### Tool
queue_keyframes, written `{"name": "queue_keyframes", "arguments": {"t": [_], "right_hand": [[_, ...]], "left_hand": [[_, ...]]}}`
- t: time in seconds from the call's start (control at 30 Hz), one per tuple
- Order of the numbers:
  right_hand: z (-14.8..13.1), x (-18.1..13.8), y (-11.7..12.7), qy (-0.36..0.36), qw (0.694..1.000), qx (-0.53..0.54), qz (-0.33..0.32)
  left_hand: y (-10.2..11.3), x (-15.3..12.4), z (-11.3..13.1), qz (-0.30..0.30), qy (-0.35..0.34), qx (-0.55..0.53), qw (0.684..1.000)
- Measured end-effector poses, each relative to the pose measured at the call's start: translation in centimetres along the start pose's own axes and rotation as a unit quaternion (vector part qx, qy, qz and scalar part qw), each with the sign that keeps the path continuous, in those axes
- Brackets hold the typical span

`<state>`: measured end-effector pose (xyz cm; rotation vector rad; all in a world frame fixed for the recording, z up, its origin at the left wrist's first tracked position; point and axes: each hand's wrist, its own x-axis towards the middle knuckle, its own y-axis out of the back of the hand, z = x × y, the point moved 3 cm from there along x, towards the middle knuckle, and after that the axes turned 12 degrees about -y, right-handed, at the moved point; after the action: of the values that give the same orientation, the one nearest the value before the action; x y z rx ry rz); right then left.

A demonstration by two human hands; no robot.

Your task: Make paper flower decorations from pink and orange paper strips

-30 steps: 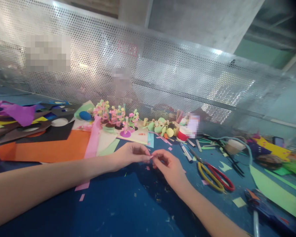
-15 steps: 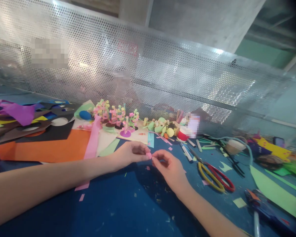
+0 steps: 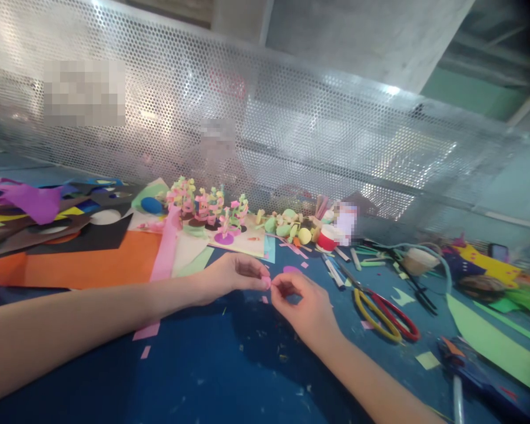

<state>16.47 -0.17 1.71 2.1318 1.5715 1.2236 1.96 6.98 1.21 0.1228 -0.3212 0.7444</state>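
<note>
In the middle of the head view, my left hand [image 3: 234, 274] pinches a small pink craft piece [image 3: 267, 283] between thumb and fingertips. My right hand [image 3: 307, 300] is closed in a pinch at the right edge of that piece; the fingertips hide most of it. A purple disc [image 3: 292, 270] shows just behind my right hand. Beyond my left hand, a small pink-and-green figure stands on another purple disc [image 3: 224, 239], beside several similar curly stacked figures [image 3: 208, 206].
Scissors with yellow and red handles [image 3: 386, 315] lie to the right, near white pens [image 3: 333, 271]. A blue glue gun [image 3: 481, 377] rests at the lower right by a pale green sheet [image 3: 494, 338]. Orange sheet [image 3: 83, 262] covers the left; perforated metal panel [image 3: 269, 123] stands behind.
Both hands stay close together at the pink piece, less of which now shows. My right fingers have shifted slightly, and the purple disc behind that hand has come into view.
</note>
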Motion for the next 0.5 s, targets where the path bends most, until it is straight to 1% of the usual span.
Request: {"name": "queue_keyframes", "arguments": {"t": [0.1, 0.23, 0.3, 0.43, 0.5], "right_hand": [[-0.26, -0.10, 0.05, 0.016, 1.000, -0.018, 0.012], [-0.41, -0.04, -0.04, 0.011, 1.000, -0.025, 0.001], [-0.35, 0.02, -0.08, 0.004, 1.000, -0.016, -0.007], [0.00, 0.16, -0.08, -0.020, 0.999, 0.023, -0.010], [0.13, 0.19, -0.11, -0.028, 0.999, 0.042, -0.015]], "left_hand": [[-0.08, 0.02, -0.07, -0.012, -0.001, -0.008, 1.000], [-0.33, -0.01, -0.17, -0.042, -0.002, -0.029, 0.999], [-0.27, -0.01, -0.14, -0.032, -0.005, -0.024, 0.999], [0.05, 0.05, -0.01, 0.012, -0.005, -0.014, 1.000], [0.08, 0.08, 0.04, 0.014, -0.006, -0.016, 1.000]]}}
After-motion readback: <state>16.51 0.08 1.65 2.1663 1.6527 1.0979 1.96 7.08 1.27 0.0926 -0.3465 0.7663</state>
